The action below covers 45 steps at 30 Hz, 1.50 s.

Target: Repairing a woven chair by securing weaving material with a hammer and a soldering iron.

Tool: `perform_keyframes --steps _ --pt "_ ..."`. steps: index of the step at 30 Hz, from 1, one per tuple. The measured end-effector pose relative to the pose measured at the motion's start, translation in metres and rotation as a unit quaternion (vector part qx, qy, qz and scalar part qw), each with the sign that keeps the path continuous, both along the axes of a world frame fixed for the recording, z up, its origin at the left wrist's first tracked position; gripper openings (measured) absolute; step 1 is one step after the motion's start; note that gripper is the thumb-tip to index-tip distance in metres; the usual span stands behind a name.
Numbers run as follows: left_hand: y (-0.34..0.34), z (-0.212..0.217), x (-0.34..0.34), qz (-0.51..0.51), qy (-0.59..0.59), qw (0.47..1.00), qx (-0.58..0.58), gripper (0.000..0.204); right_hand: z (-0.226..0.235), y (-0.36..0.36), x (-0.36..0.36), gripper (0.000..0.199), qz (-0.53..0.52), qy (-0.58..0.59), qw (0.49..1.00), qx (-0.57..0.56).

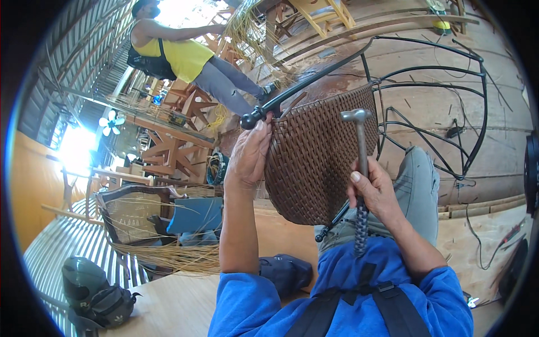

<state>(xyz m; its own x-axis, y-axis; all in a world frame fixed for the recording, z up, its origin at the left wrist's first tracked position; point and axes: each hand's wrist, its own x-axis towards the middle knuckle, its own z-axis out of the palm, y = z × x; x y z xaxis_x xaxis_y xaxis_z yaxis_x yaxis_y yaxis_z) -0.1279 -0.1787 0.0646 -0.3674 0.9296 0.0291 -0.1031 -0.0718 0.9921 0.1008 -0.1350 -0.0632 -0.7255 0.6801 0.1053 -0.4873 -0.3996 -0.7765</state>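
Note:
A brown woven panel (pixel 314 151) stretches across a black metal chair frame (pixel 429 70) that lies tilted over my lap. My left hand (pixel 251 151) closes on the frame's tube just below its round black end knob (pixel 251 119), at the panel's upper left edge. In my right hand (pixel 372 188) is a hammer (pixel 361 146), gripped partway along its shaft. Its metal head points up, in front of the panel's right side, and the dark patterned handle end hangs down toward my blue shirt. Whether the hammer touches the weave I cannot tell.
A person in a yellow top (pixel 185 53) stands at the upper left, one arm toward a bundle of cane strands (pixel 247 28). A cane-backed chair (pixel 132 216) and loose strands lie left. A bag (pixel 112 303) rests lower left; a cable (pixel 477 241) lies right.

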Motion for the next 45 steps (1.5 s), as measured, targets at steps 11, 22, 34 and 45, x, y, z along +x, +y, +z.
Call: perform_keyframes --steps 11,22,34,45 --pt "-0.009 -0.008 0.025 0.021 0.314 0.949 -0.004 0.058 0.018 -0.008 -0.008 0.031 0.071 -0.021 0.992 0.107" --pt "-0.010 -0.020 0.016 0.031 0.222 0.972 0.066 0.052 0.026 0.022 -0.067 0.028 -0.176 -0.094 0.897 0.395" --pt "-0.008 -0.024 0.010 0.023 0.229 0.971 0.067 0.051 0.023 0.019 -0.083 0.024 -0.152 -0.158 0.894 0.391" --pt "-0.012 -0.022 0.012 0.017 0.204 0.975 0.087 0.051 0.024 0.014 -0.082 0.025 -0.164 -0.178 0.880 0.409"
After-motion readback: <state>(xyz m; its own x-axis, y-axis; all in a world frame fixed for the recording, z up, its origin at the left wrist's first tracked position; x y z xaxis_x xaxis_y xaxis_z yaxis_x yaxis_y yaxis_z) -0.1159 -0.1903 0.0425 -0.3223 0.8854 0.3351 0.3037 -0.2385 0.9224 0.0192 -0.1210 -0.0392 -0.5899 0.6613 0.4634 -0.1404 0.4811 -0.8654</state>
